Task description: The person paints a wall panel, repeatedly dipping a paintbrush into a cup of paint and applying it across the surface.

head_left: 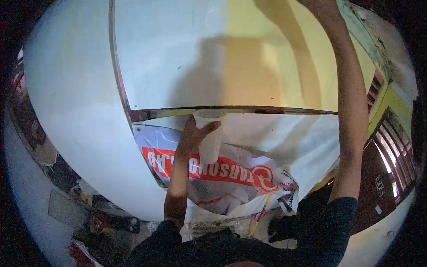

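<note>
My left hand [194,134] is closed around a tall whitish plastic cup [211,149], its thumb across the front just below the rim. The cup stands upright with its mouth up, in front of a dark horizontal strip [249,109]. What it contains, if anything, I cannot make out. Stretched far up at the right, my right arm runs to the top edge, where only the base of my right hand [318,3] shows. Its fingers are cut off. Beside it is a wall panel, pale blue [160,53] on one side and yellow [249,26] on the other.
A printed banner [213,191] in grey, red and white hangs below the strip, behind the cup. A thin yellow stick [260,217] leans under it. Cluttered items [106,222] lie at the lower left. Barred window openings [391,138] and a dark red door [373,191] are at right.
</note>
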A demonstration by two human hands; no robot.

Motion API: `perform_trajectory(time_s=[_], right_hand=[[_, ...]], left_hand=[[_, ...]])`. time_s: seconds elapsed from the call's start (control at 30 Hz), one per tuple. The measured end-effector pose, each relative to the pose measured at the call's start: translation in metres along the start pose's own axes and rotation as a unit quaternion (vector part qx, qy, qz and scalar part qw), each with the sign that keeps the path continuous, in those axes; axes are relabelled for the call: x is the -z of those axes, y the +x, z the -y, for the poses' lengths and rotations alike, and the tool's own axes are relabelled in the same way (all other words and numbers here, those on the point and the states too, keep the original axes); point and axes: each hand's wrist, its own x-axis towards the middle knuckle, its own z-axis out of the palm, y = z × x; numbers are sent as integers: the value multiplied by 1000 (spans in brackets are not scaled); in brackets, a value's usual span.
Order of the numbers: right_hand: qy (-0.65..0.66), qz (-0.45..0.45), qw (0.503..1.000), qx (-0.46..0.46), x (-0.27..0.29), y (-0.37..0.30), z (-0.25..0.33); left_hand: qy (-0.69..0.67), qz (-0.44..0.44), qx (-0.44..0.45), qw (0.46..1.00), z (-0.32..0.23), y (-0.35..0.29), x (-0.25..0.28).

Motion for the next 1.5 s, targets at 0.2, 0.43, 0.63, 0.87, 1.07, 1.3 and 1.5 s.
perform_trajectory(time_s=[0.2,0.43,0.63,0.87,1.07,1.3,1.5], right_hand=[[163,153,973,57,-9,-29,22],[256,259,929,-69,-13,-118,99],[-124,265,918,-268,-5,-15,14],[110,53,992,-28,-9,28,-10],[-19,216,976,21,-27,-63,32],[24,300,952,45,-7,-86,78],[56,107,992,43,12,-28,27]], left_hand=[[9,11,-16,1000,1,2,-7],[87,-45,-17,995,-8,-5,0],[-63,20,12,998,-9,-6,-13],[-33,-32,-21,999,-7,-11,-4],[-13,3,-21,1000,3,2,-6],[100,-16,10,995,18,5,11],[-3,28,-27,999,9,3,7]])
